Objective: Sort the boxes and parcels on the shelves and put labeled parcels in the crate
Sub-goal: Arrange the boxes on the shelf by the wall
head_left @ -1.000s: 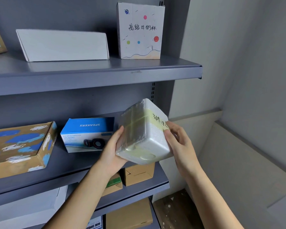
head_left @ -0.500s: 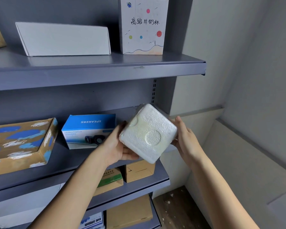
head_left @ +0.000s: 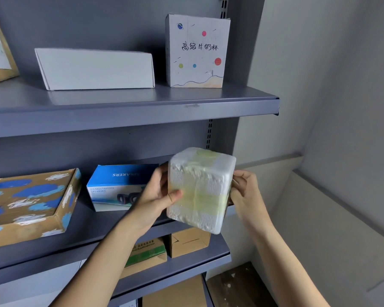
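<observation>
- The left hand (head_left: 157, 196) and the right hand (head_left: 245, 191) are gripping the foam box (head_left: 200, 189) from both sides.
- The box is hanging in front of the middle shelf (head_left: 87, 222), beside the blue speaker box (head_left: 118, 187).

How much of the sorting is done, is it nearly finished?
Not nearly. Done: nothing shows as packed yet. In hand: the left hand and right hand hold a taped foam box, with no writing showing. Left: the speakers box, flat white box, planet-print box and painted cardboard box sit on the shelves.
</observation>
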{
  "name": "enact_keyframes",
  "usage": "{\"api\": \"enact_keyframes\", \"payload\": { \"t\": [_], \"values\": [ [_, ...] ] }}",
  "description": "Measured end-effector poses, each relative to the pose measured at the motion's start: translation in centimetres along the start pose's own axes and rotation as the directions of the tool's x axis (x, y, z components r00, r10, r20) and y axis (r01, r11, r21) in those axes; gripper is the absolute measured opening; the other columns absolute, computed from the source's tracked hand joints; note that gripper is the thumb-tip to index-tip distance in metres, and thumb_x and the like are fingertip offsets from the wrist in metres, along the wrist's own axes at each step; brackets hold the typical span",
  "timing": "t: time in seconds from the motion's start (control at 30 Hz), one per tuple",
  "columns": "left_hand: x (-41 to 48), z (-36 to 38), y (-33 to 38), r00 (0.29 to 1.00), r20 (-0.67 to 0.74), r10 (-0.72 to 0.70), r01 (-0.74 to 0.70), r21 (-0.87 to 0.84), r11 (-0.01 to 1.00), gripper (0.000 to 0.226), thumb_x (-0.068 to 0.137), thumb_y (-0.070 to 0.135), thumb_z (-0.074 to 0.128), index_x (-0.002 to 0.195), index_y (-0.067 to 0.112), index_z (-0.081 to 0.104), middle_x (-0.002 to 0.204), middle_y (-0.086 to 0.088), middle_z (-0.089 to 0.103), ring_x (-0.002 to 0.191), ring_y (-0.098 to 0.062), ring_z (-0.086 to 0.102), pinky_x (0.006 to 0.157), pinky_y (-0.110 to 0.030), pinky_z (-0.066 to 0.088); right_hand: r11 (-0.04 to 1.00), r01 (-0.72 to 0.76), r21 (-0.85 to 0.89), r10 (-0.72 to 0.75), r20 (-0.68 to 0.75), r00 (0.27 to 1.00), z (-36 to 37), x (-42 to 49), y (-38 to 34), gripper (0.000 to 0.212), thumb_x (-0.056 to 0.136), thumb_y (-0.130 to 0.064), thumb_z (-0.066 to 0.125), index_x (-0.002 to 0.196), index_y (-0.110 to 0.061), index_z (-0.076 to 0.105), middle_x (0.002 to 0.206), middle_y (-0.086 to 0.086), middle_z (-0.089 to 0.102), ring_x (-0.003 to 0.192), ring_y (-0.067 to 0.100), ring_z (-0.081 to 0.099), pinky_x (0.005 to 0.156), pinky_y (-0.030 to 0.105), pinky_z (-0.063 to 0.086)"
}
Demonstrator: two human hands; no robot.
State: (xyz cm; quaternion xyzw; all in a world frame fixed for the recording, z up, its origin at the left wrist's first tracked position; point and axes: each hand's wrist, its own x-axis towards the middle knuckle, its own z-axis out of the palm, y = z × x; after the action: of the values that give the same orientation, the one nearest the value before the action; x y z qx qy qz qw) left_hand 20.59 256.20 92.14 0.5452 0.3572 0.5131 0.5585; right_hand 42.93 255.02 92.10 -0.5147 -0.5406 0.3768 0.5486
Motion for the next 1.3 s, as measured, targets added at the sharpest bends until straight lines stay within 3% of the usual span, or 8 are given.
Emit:
{"api": "enact_keyframes", "payload": {
  "t": [0.1, 0.3, 0.63, 0.8, 0.87, 1.03, 1.2, 1.3],
  "values": [
    [-0.3, 0.2, -0.3, 1.0, 0.003, 0.024, -0.024, 0.101, 0.995, 0.067, 0.071, 0.005, 0.07, 0.126, 0.031, 0.042, 0.13, 0.009, 0.059, 0.122, -0.006, 0.057, 0.1, -0.029, 0.048, 1.0, 0.012, 0.0, -0.012, 0.051, 0.999, 0.1, -0.2, 0.3, 0.034, 0.097, 0.008, 0.05, 0.112, -0.022, 0.043, 0.119, -0.004, 0.065, 0.103, 0.0, 0.064, 0.07, 0.019, 0.055],
    [-0.6, 0.3, -1.3, 0.999, -0.005, 0.038, -0.035, 0.266, 0.963, 0.073, 0.082, -0.016, 0.065, 0.124, 0.037, 0.035, 0.135, 0.011, 0.05, 0.127, -0.001, 0.05, 0.112, -0.035, 0.04, 0.999, 0.039, 0.013, -0.039, 0.029, 0.999, 0.7, 0.2, 1.6, 0.047, 0.092, 0.004, 0.066, 0.116, -0.029, 0.042, 0.123, -0.017, 0.056, 0.107, -0.013, 0.056, 0.079, 0.008, 0.047],
    [0.7, 1.6, -2.8, 0.977, -0.194, 0.09, -0.031, 0.29, 0.957, 0.064, 0.081, -0.01, 0.068, 0.115, 0.037, 0.042, 0.122, 0.011, 0.057, 0.106, 0.007, 0.06, 0.087, -0.016, 0.051, 0.996, -0.016, -0.092, 0.013, -0.036, 0.999, 1.9, 2.7, 2.0, 0.044, 0.1, -0.009, 0.039, 0.126, -0.037, 0.061, 0.106, -0.013, 0.07, 0.099, 0.008, 0.066, 0.078, 0.032, 0.057],
    [2.1, 2.0, -4.5, 0.953, -0.293, 0.081, 0.068, 0.467, 0.881, 0.051, 0.084, 0.015, 0.071, 0.118, 0.037, 0.042, 0.119, 0.009, 0.058, 0.107, -0.006, 0.058, 0.09, -0.03, 0.053, 0.962, -0.146, -0.232, 0.158, 0.034, 0.987, 1.5, 4.4, 3.5, 0.039, 0.1, -0.015, 0.033, 0.103, -0.032, 0.068, 0.087, -0.006, 0.067, 0.086, 0.022, 0.063, 0.076, 0.039, 0.054],
    [2.2, 2.4, -5.1, 0.94, -0.334, 0.073, 0.111, 0.5, 0.859, 0.044, 0.087, 0.023, 0.068, 0.118, 0.035, 0.041, 0.119, 0.004, 0.057, 0.104, -0.011, 0.058, 0.086, -0.032, 0.052, 0.945, -0.216, -0.244, 0.225, 0.008, 0.974, 1.3, 4.7, 4.3, 0.033, 0.1, -0.019, 0.034, 0.113, -0.027, 0.063, 0.081, -0.003, 0.061, 0.075, 0.021, 0.057, 0.067, 0.034, 0.049],
    [3.3, 3.4, -5.2, 0.906, -0.412, 0.097, 0.15, 0.526, 0.837, 0.034, 0.092, 0.021, 0.063, 0.119, 0.022, 0.043, 0.116, -0.002, 0.056, 0.101, -0.018, 0.056, 0.069, -0.018, 0.043, 0.953, -0.244, -0.18, 0.235, -0.069, 0.969, 1.5, 4.9, 4.6, 0.033, 0.099, -0.021, 0.039, 0.128, -0.019, 0.053, 0.108, 0.007, 0.066, 0.088, 0.027, 0.067, 0.088, 0.051, 0.056],
    [4.6, 4.0, -4.3, 0.921, -0.388, 0.021, 0.199, 0.519, 0.831, 0.045, 0.093, 0.015, 0.059, 0.133, 0.021, 0.04, 0.126, -0.001, 0.052, 0.107, -0.01, 0.048, 0.08, -0.018, 0.039, 0.967, -0.172, -0.188, 0.161, -0.071, 0.984, 1.4, 5.2, 4.1, 0.031, 0.098, -0.016, 0.045, 0.126, -0.019, 0.057, 0.106, -0.003, 0.066, 0.101, 0.021, 0.065, 0.096, 0.046, 0.052],
    [4.8, 4.6, -3.6, 0.959, -0.277, -0.054, 0.204, 0.55, 0.81, 0.062, 0.096, 0.016, 0.054, 0.15, 0.026, 0.026, 0.146, 0.003, 0.043, 0.117, -0.007, 0.044, 0.088, -0.022, 0.034, 0.97, -0.109, -0.216, 0.112, 0.0, 0.994, 1.7, 5.0, 3.6, 0.038, 0.098, -0.011, 0.048, 0.135, -0.017, 0.053, 0.114, -0.002, 0.063, 0.107, 0.016, 0.06, 0.09, 0.028, 0.046]
  ]
}}
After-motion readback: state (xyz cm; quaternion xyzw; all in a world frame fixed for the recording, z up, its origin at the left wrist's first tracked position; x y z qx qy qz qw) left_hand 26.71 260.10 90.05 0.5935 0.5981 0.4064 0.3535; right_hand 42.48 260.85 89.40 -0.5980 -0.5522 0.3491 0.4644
